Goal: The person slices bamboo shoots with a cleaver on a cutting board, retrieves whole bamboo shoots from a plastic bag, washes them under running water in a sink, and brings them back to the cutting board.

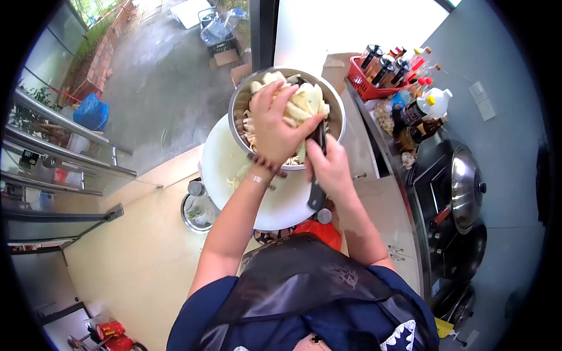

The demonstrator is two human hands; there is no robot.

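Left hand [278,128] pressed over pale slices [304,104] at the steel bowl [239,109], right hand [331,167] gripping a black-handled knife [317,197]: I judge this the unloading step; next calls for letting the slices drop, fingers clear.

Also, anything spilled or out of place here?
Minor: a few pale scraps lie loose on the white board, outside the metal bowl, where similar-looking pale slices are heaped. No obvious damage that I can see.
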